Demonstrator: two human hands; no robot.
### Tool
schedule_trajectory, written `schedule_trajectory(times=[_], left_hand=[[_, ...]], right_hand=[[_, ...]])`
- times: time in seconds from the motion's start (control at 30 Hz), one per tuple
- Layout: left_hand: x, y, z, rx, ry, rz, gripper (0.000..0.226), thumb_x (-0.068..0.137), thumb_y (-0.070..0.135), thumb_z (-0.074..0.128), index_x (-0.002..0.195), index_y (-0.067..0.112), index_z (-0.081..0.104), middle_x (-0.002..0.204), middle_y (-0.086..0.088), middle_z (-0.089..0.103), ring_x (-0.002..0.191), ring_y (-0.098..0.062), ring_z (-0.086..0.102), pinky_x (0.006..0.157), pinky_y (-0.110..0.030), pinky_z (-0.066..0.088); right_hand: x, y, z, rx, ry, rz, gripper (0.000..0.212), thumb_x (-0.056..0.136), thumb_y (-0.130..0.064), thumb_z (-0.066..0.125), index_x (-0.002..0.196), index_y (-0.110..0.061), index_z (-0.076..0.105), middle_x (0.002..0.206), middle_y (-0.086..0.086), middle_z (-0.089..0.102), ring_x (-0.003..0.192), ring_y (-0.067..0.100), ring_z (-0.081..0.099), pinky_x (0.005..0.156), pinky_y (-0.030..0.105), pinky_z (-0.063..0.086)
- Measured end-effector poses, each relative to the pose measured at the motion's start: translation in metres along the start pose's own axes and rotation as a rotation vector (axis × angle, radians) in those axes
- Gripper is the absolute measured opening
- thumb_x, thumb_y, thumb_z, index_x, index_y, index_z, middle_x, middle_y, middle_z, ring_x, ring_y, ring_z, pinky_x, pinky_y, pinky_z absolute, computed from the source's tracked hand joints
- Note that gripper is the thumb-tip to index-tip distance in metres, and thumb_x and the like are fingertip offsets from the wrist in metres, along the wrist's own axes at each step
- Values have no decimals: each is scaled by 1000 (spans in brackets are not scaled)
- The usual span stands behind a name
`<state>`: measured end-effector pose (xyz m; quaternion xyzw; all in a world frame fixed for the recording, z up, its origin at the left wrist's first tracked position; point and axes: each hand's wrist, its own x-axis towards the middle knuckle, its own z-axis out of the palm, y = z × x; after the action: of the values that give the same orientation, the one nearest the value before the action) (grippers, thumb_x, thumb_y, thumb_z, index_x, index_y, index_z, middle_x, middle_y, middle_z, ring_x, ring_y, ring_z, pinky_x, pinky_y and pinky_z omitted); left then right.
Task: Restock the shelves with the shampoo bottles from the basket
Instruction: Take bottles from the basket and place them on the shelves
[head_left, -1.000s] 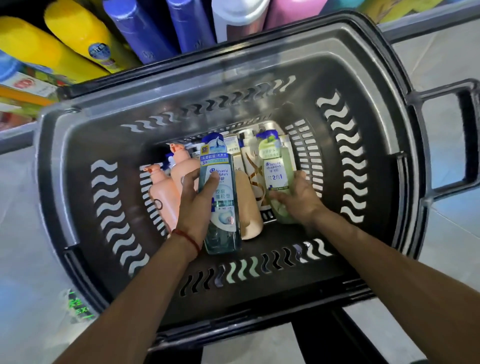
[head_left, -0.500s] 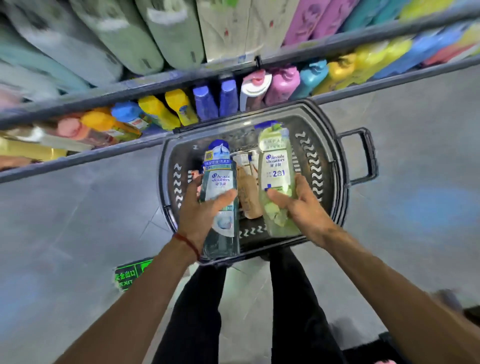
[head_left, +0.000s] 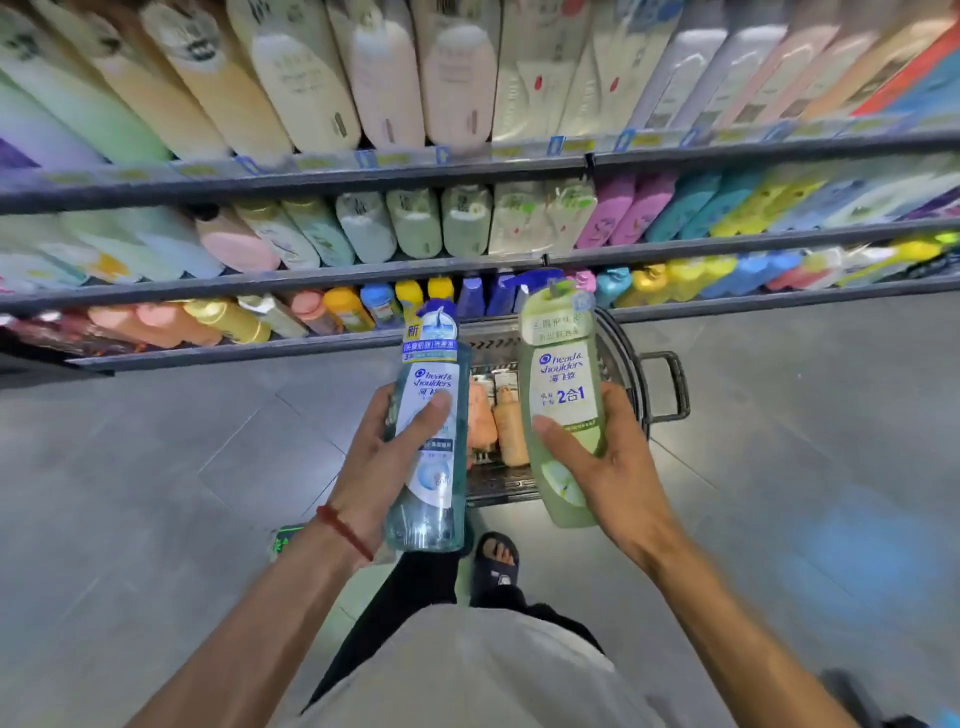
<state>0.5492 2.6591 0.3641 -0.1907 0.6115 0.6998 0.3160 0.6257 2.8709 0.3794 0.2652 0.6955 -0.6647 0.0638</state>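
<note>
Both hands are full. Left hand (head_left: 374, 467) is wrapped around a see-through teal Head & Shoulders bottle (head_left: 428, 415), thumb across the front label and fingers curled round the back. It's got a red string bracelet (head_left: 345, 530) on the wrist. Right hand (head_left: 618, 478) grips a pale green Head & Shoulders bottle (head_left: 561, 395), the "2合1" one, with the thumb lying on the front just under the label. Both bottles are held up roughly upright, caps pointing toward the shelves, side by side with a gap between them.

Through that gap you can see the dark plastic basket (head_left: 498, 491) down on the floor (head_left: 156, 467), right up against the bottom shelf, its handle (head_left: 675, 384) sticking out on the right. A couple of peach-coloured bottles (head_left: 506, 426) are lying inside, maybe more under them, hard to tell since the held bottles cover most of it.

Behind that are the shelves (head_left: 311, 179), three rows packed with bottles in all colours. They're pretty blurry so I can't read the labels. Closer in, a foot in a dark sandal (head_left: 496, 558) stands on the grey tiles, and a green floor marker (head_left: 283, 540) peeks out by the left wrist.
</note>
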Motion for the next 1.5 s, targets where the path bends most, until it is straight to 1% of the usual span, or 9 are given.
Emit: schedule_trajectory(times=[0.07,0.2,0.33,0.5,0.73,1.0,1.2,1.37,1.5], left_hand=[[-32,6,-3,-11,33,68,55,68,58,87,114,36,67,116,-3,76,105,-30,74,94,-56,57],[-89,12,-14,-37,112,154,58,70,40,89,120,27,65,111,-8,77,102,-37,73,90,-56,59],[-143,21,-32,-72,176,264,62,63,36,85,119,24,63,108,-7,77,91,-27,75,77,-41,62],[-193,31,-81,-146,234,336,67,66,27,94,123,13,60,112,-18,73,102,-49,70,85,-52,59],[-223,58,-189,-224,283,437,67,59,36,88,118,14,66,110,-17,75,104,-52,68,87,-54,58],[-244,103,-351,-209,258,505,58,63,39,89,117,29,69,111,-9,77,97,-40,74,73,-39,62],[-242,139,-451,-228,300,539,63,62,43,92,119,33,68,112,-9,77,97,-39,75,76,-45,62],[-218,183,-513,-218,364,603,56,63,45,90,114,38,69,113,-2,77,94,-21,76,74,-32,61],[-189,224,-561,-213,363,640,53,66,44,89,115,37,69,114,-2,77,94,-18,75,74,-29,60]], right_hand=[[-19,-15,3,-15,-32,-53,53,77,-68,80,120,-49,55,118,-19,74,103,5,74,79,22,60],[-57,-38,12,-35,-111,-123,56,79,-60,79,125,-37,55,117,-16,75,104,8,74,83,30,61],[-90,-60,32,-40,-192,-170,52,83,-52,79,125,-34,56,118,-16,75,103,8,74,79,25,61],[-119,-82,77,-72,-281,-229,48,91,-40,78,132,-31,56,123,-13,74,108,10,74,83,25,60],[-147,-111,185,-94,-342,-331,51,83,-53,78,128,-47,54,124,-16,73,108,8,74,81,20,59],[-169,-137,346,-51,-362,-393,54,80,-63,79,127,-58,53,125,-11,74,110,16,74,84,42,64],[-162,-160,440,-85,-423,-367,53,81,-56,77,128,-57,52,122,-16,74,107,9,74,79,27,62],[-130,-191,515,-140,-470,-396,43,79,-62,72,117,-68,51,121,-25,72,110,2,71,90,34,58],[-88,-214,572,-91,-553,-356,53,88,-56,69,136,-50,48,127,-26,68,119,8,69,96,40,60]])
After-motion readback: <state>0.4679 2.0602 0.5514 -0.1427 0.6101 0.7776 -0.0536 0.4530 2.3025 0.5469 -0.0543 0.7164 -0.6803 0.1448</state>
